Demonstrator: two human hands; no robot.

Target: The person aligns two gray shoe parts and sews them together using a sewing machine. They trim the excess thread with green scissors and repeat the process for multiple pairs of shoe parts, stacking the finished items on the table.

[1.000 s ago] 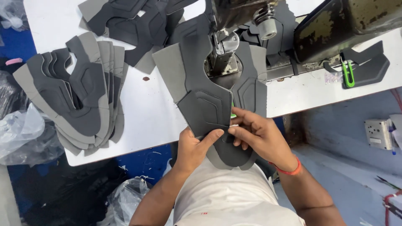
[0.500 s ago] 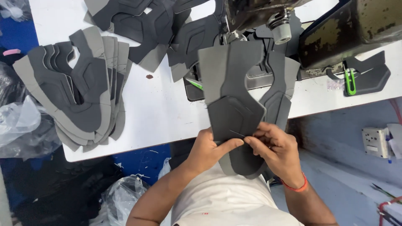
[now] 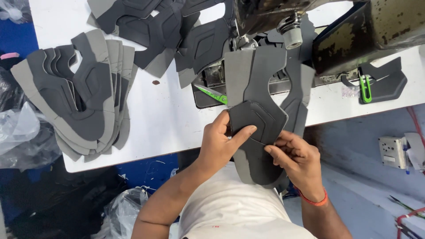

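A grey and dark grey shoe upper piece (image 3: 261,110) lies over the front edge of the white table (image 3: 168,119), its far end under the sewing machine head (image 3: 283,22). My left hand (image 3: 221,137) grips its left side, thumb laid across the dark panel. My right hand (image 3: 296,157), with an orange wristband, pinches the lower right edge of the same piece. Both hands hold it just off the table edge, above my lap.
A stack of grey shoe uppers (image 3: 75,97) sits at the table's left. More dark pieces (image 3: 150,26) are piled at the back. Green-handled snips (image 3: 212,94) lie by the machine plate. A green clip (image 3: 365,88) rests on a dark piece at right. Plastic bags (image 3: 22,132) lie below left.
The view has shifted, so everything sits further right in the picture. The shoe upper has slid a little toward me, and my left thumb now stretches across its dark panel.
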